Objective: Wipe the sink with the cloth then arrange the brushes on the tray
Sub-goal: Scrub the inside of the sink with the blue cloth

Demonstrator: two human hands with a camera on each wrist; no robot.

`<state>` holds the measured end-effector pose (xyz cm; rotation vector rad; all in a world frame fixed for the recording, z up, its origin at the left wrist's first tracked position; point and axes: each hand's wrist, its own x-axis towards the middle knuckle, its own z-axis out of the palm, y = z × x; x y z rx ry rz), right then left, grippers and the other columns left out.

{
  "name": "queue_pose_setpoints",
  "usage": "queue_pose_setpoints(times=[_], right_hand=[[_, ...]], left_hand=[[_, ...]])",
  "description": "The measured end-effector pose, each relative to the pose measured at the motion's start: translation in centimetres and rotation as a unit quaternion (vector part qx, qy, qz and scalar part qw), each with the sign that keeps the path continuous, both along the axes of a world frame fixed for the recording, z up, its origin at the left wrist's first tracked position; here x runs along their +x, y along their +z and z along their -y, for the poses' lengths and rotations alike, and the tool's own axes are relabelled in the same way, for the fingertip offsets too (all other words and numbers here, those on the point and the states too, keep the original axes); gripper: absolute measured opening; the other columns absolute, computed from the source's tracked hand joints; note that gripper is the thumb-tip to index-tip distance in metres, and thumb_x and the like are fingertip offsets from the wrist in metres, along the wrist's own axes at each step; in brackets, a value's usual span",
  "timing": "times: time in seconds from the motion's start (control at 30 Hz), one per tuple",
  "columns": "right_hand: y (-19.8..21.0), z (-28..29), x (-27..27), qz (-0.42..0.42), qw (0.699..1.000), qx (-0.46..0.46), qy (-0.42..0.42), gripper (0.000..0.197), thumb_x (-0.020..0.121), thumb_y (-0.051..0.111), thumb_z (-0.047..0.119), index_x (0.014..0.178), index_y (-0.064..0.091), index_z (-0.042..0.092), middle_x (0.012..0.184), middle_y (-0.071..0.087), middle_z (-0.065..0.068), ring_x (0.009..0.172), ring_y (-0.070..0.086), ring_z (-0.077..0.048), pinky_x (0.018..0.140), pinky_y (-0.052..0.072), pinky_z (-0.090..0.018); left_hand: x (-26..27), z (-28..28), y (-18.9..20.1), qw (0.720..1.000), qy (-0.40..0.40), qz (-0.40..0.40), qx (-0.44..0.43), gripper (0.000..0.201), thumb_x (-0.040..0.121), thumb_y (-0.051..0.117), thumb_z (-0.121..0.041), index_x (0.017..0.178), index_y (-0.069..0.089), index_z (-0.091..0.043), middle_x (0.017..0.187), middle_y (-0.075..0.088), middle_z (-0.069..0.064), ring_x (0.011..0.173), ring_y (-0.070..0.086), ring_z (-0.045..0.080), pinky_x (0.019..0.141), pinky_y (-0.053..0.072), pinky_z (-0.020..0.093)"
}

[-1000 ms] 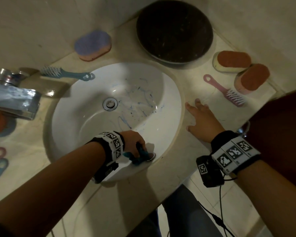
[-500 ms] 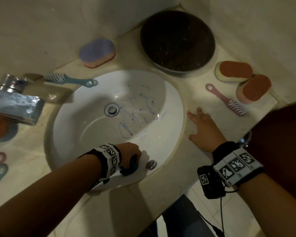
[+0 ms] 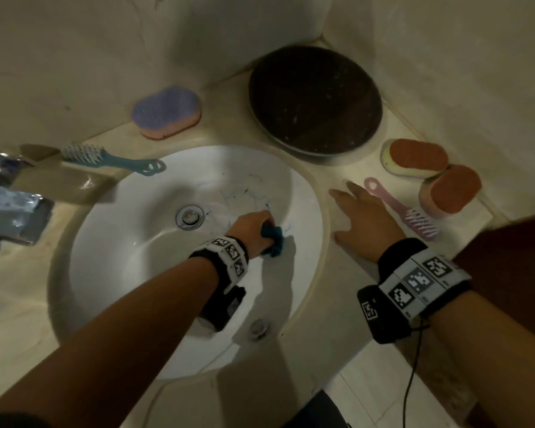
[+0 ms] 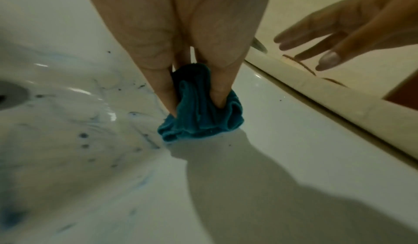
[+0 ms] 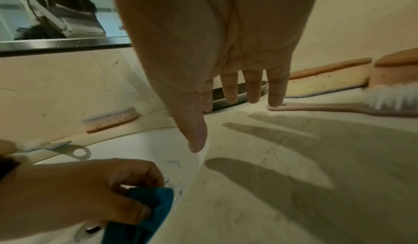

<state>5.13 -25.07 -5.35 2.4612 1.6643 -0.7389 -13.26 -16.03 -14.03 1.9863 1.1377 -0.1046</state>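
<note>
My left hand grips a bunched teal cloth and presses it on the white sink right of the drain, beside blue smears. My right hand lies flat with straight fingers on the counter at the sink's right rim, beside the pink brush. A blue brush lies at the sink's back left. A round dark tray stands in the back corner.
A purple sponge sits against the back wall. Two orange-topped sponges lie at the right wall. A chrome tap juts out at the left. The counter's front edge runs below my arms.
My left hand has carried the cloth from the sink's near rim by the overflow cap up into the bowl toward the blue smears. The right hand has stayed flat on the counter.
</note>
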Motion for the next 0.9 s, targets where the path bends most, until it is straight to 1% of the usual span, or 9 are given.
queue_pose_setpoints(times=[0.1, 0.2, 0.3, 0.4, 0.5, 0.57, 0.67, 0.77, 0.9], right_hand=[[-0.3, -2.4, 0.6, 0.016, 0.999, -0.028, 0.029, 0.087, 0.083, 0.067, 0.032, 0.150, 0.011, 0.028, 0.159, -0.003, -0.004, 0.146, 0.005, -0.028, 0.119, 0.012, -0.038], [-0.8, -3.5, 1.2, 0.001, 0.997, -0.069, 0.018, 0.091, 0.083, 0.066, 0.035, 0.150, 0.005, 0.027, 0.159, -0.008, -0.004, 0.147, 0.000, -0.028, 0.118, 0.008, -0.036], [-1.1, -3.6, 1.6, -0.009, 0.996, -0.082, 0.025, 0.092, 0.083, 0.065, 0.036, 0.150, 0.003, 0.027, 0.159, -0.009, -0.006, 0.147, 0.000, -0.030, 0.118, 0.008, -0.038], [-1.0, -3.7, 1.7, -0.001, 0.996, -0.088, 0.035, 0.092, 0.084, 0.063, 0.038, 0.150, 0.001, 0.028, 0.159, -0.009, -0.007, 0.147, 0.000, -0.031, 0.119, 0.007, -0.039], [-1.1, -3.7, 1.6, -0.001, 0.996, -0.082, 0.029, 0.092, 0.084, 0.064, 0.038, 0.150, 0.001, 0.028, 0.159, -0.009, -0.007, 0.146, 0.000, -0.032, 0.119, 0.006, -0.040], [-1.2, -3.6, 1.5, -0.007, 0.997, -0.078, 0.026, 0.092, 0.084, 0.064, 0.037, 0.150, 0.002, 0.028, 0.159, -0.009, -0.007, 0.146, 0.000, -0.032, 0.119, 0.006, -0.040], [-1.2, -3.6, 1.5, -0.010, 0.997, -0.074, 0.027, 0.092, 0.084, 0.064, 0.037, 0.150, 0.002, 0.028, 0.159, -0.008, -0.006, 0.146, 0.000, -0.033, 0.119, 0.007, -0.040], [-1.2, -3.7, 1.6, 0.000, 0.997, -0.075, 0.032, 0.092, 0.083, 0.065, 0.038, 0.150, 0.002, 0.028, 0.159, -0.006, -0.007, 0.146, 0.002, -0.033, 0.120, 0.008, -0.041], [-1.1, -3.8, 1.2, 0.004, 0.997, -0.076, 0.028, 0.092, 0.084, 0.064, 0.038, 0.150, 0.001, 0.028, 0.159, -0.007, -0.007, 0.146, 0.002, -0.033, 0.120, 0.008, -0.041]], left_hand=[[2.9, -0.3, -1.0, 0.998, 0.067, 0.019, -0.001, 0.027, 0.087, 0.059, -0.013, 0.112, 0.053, -0.008, 0.114, 0.059, 0.015, 0.105, 0.056, 0.032, 0.080, 0.039, 0.030], [4.6, 0.0, -2.3, 0.993, 0.112, 0.018, -0.018, 0.038, 0.087, 0.059, -0.012, 0.123, 0.048, -0.008, 0.124, 0.053, 0.016, 0.114, 0.051, 0.031, 0.089, 0.039, 0.030], [4.9, 0.7, -3.2, 0.994, 0.107, 0.003, -0.008, 0.044, 0.084, 0.061, -0.010, 0.126, 0.049, -0.009, 0.128, 0.052, 0.015, 0.118, 0.049, 0.031, 0.098, 0.038, 0.032], [4.6, 1.3, -3.4, 0.997, 0.074, 0.001, -0.009, 0.041, 0.082, 0.062, -0.009, 0.123, 0.054, -0.011, 0.122, 0.059, 0.014, 0.114, 0.054, 0.031, 0.095, 0.041, 0.032], [4.7, 0.5, -3.2, 0.997, 0.077, 0.010, 0.003, 0.031, 0.085, 0.057, -0.010, 0.116, 0.060, -0.012, 0.115, 0.063, 0.013, 0.109, 0.057, 0.030, 0.090, 0.043, 0.031], [5.2, -0.3, -3.3, 0.994, 0.109, 0.029, 0.012, 0.032, 0.086, 0.054, -0.008, 0.117, 0.061, -0.011, 0.119, 0.061, 0.012, 0.111, 0.056, 0.028, 0.094, 0.041, 0.030], [5.6, -0.9, -3.3, 0.987, 0.150, 0.052, 0.017, 0.037, 0.087, 0.056, -0.013, 0.124, 0.058, -0.015, 0.129, 0.055, 0.009, 0.118, 0.052, 0.026, 0.101, 0.036, 0.028], [4.9, 0.2, -3.4, 0.991, 0.125, 0.052, -0.020, 0.048, 0.084, 0.064, -0.017, 0.131, 0.052, -0.019, 0.134, 0.054, 0.004, 0.123, 0.050, 0.023, 0.104, 0.033, 0.025], [3.4, 1.6, -3.6, 0.996, 0.075, 0.030, -0.048, 0.054, 0.082, 0.067, -0.012, 0.133, 0.051, -0.022, 0.139, 0.050, 0.003, 0.128, 0.046, 0.023, 0.108, 0.031, 0.025]])
